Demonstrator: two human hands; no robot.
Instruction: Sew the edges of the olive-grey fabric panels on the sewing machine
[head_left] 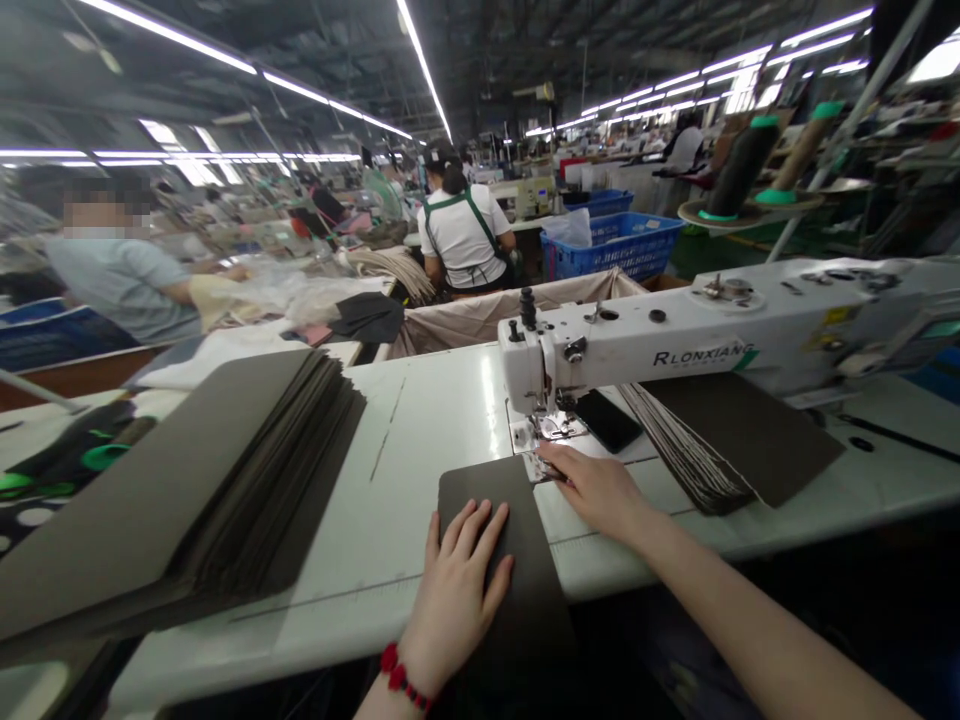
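My left hand (466, 575) lies flat on a dark grey-brown panel (529, 520), fingers slightly spread. The panel hangs over the table's front edge, its far end just left of the sewing machine's needle area (551, 425). My right hand (596, 490) is at the metal plate below the needle, thumb and fingers closed around something small that I cannot make out. To the left rises a thick stack of similar panels (247, 450). Under the machine arm (630, 345), on the right, lies another pile of panels (742, 435).
A black phone (607, 420) rests behind my right hand. Thread cones (739, 170) stand at the upper right. Beyond the table are a fabric-lined bin (457, 325), a blue crate (615, 245), a co-worker's back (465, 235) and another person (124, 270) at the left.
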